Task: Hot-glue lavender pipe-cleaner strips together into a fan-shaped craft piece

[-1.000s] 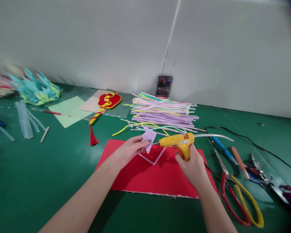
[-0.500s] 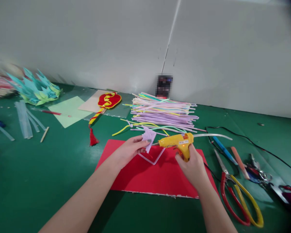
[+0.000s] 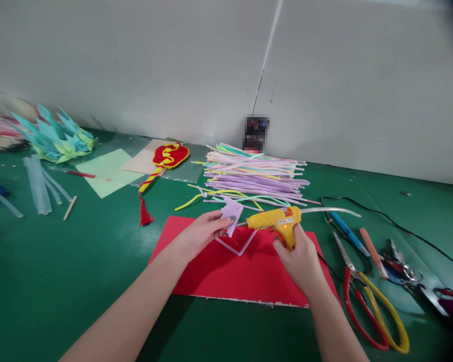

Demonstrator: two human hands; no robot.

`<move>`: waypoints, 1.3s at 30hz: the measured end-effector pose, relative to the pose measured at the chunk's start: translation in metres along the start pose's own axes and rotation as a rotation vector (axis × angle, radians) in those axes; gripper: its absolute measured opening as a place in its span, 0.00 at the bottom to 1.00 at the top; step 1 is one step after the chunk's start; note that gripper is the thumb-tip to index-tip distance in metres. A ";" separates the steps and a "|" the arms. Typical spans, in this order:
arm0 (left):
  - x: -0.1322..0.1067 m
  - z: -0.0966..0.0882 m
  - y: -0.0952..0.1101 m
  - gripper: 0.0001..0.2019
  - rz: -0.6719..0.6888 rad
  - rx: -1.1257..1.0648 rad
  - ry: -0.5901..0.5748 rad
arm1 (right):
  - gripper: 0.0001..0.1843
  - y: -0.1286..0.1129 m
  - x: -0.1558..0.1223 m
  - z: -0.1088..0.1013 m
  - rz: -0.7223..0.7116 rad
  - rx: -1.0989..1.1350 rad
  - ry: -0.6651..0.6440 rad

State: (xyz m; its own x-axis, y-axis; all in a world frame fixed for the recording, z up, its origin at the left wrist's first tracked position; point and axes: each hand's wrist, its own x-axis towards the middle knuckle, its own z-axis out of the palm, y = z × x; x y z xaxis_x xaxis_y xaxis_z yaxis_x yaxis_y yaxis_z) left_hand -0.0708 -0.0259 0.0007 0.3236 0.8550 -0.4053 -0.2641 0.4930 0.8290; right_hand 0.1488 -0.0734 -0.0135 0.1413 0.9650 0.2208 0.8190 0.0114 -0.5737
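Observation:
My left hand [image 3: 210, 227] is closed on a small lilac piece of bent pipe cleaners [image 3: 233, 211], layered in nested angles. In my right hand [image 3: 300, 259] is a yellow hot glue gun [image 3: 274, 219], its small light glowing orange and a clear glue stick [image 3: 332, 210] poking out of its back. The nozzle points left and meets or nearly meets the lilac piece; I cannot tell if they touch. Beneath both hands lies a red board [image 3: 234, 281]. A single lilac pipe cleaner [image 3: 241, 253], bent into a V, shows just above or on the board.
Behind my hands lies a pile of pastel pipe cleaners [image 3: 254, 176]. Red-and-yellow scissors [image 3: 362, 286], keys [image 3: 409, 274] and a black cord [image 3: 392, 229] are to the right. A red tasselled fan [image 3: 170, 156], green paper [image 3: 107, 176] and glue sticks [image 3: 38, 188] lie left.

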 end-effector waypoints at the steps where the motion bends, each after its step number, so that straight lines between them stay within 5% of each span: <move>1: 0.000 0.000 0.000 0.10 -0.001 -0.001 -0.002 | 0.09 0.000 0.000 0.000 0.003 0.004 0.002; 39: -0.001 0.001 0.000 0.11 0.009 0.002 0.013 | 0.08 0.002 0.000 0.001 0.001 0.001 -0.007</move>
State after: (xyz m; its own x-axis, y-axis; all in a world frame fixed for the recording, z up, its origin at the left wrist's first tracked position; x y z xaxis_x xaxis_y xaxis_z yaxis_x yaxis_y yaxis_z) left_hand -0.0698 -0.0269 0.0019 0.3099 0.8612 -0.4029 -0.2647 0.4851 0.8334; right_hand 0.1495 -0.0730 -0.0154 0.1377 0.9669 0.2147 0.8183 0.0111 -0.5746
